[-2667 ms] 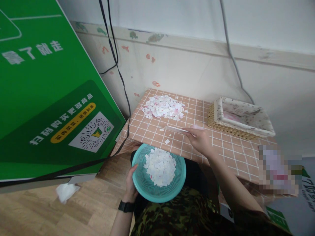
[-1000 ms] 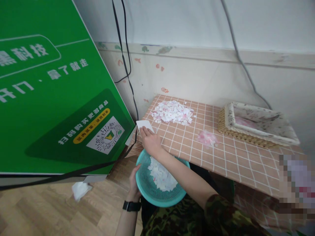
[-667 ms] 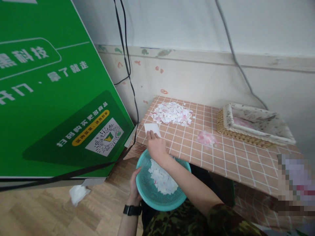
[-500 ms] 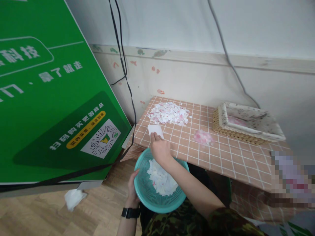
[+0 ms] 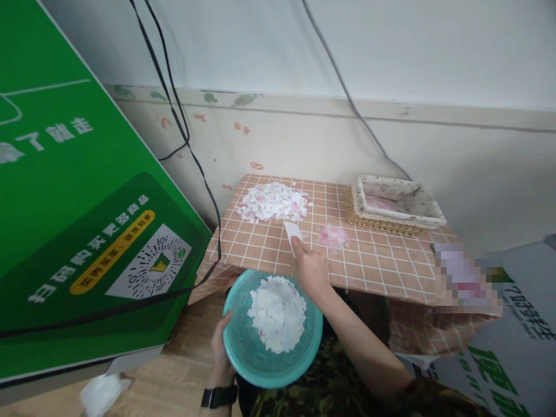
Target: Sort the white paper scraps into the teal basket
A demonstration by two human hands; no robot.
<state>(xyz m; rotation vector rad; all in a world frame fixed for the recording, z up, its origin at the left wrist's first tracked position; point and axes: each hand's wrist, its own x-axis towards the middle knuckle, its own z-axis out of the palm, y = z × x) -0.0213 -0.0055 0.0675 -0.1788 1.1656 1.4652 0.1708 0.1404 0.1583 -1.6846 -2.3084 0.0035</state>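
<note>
My left hand (image 5: 222,348) grips the left rim of a teal plastic colander (image 5: 304,360), held just below the table's front edge. Inside it lies a heap of small white paper scraps (image 5: 278,315). Between the fingers of my right hand (image 5: 309,263) is a white card (image 5: 293,233), tilted over the tabletop with its far end near the table surface. Beyond the card, a wide pile of white and pinkish paper scraps (image 5: 273,201) rests on the table. To the right of the card sits a small pink, plastic-looking clump (image 5: 332,236).
A wicker basket (image 5: 382,226) with a cloth lining stands at the back right of the checked table (image 5: 377,260). A green panel (image 5: 95,191) rises on the left, with black cables (image 5: 204,174) hanging before it. A white bag (image 5: 103,394) lies on the floor.
My right hand has moved rightward along the table with the card, which is now turned more edge-on. The scraps in the colander look more heaped. The view has shifted right.
</note>
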